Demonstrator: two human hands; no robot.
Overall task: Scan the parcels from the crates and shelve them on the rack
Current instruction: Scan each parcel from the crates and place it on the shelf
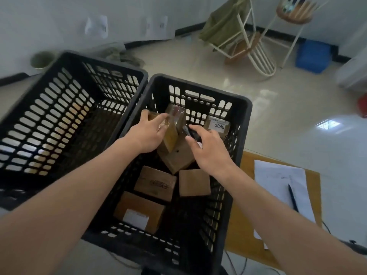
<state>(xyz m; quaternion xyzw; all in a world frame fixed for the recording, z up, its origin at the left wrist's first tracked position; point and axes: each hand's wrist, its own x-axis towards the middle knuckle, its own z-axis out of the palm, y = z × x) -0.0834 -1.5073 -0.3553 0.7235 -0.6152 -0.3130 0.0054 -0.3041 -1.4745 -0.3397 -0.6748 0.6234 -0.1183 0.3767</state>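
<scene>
Crates sit side by side below us: the left crate [65, 108] holds nothing we can make out, and the right crate [234, 135] carries the cardboard parcels. Our left hand [147, 133] reaches into the right crate and grips a tape-wrapped parcel [170, 132] that stands on end, thumb on its near left corner and fingers curled over its top face. Our right hand [208, 151], at about 3 o'clock from that parcel, has its fingers curled around a small black scanner [191, 133] whose nose points toward the parcel; most of the device is hidden under the fingers. Under both hands lies a tilted flat parcel [176, 159]. At 1 o'clock from it, against the far wall of the crate, stands a parcel labelled 0836 [218, 126]. Nearer to us, at 6 o'clock, rest a printed parcel [155, 183], a plain square parcel [194, 182] just beside it, and a parcel with a white label [139, 212]. At 3 o'clock of the right crate, a sheet of paper [278, 181] with a pen [293, 197] on it lies on a wooden board [248, 225].
</scene>
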